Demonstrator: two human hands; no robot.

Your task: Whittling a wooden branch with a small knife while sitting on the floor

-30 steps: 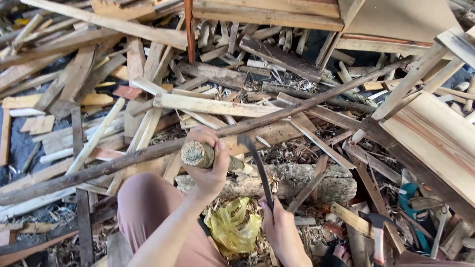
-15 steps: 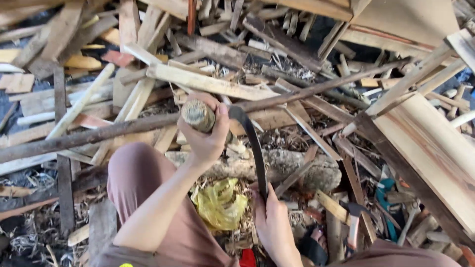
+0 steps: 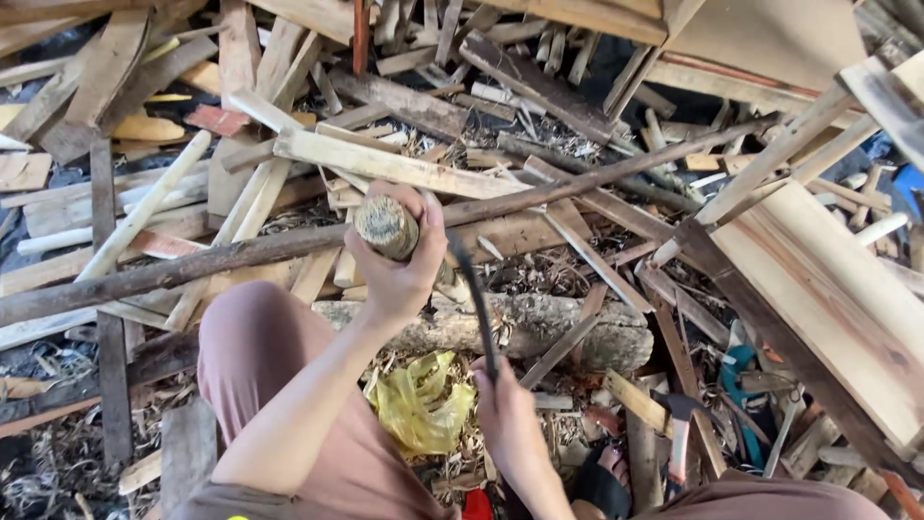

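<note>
- Compared with the earlier frame, my view sits a little lower and closer, and the dark curved blade (image 3: 472, 294) stands more upright, its edge now just beside the short wood piece (image 3: 387, 227).
- I see the left hand (image 3: 399, 265) clamped around that short wood piece, fingers wrapped from behind, with the cut end facing up at me.
- I see the right hand (image 3: 507, 416) closed tight on the handle of the blade, low near my knee.
- My judgement: the blade edge is very near the left fingers (image 3: 433, 217); if it slips off the round wood, it can cut them.
- The wood piece is held above the thick log (image 3: 539, 332), not resting on it as far as I can tell, so a blow may twist it out of the grip.
- The yellow plastic bag (image 3: 422, 404) and loose scraps lie under the hands; footing among the wood pile (image 3: 289, 144) looks unsteady.
- A hammer (image 3: 679, 429) lies near the right foot and may catch it.
</note>
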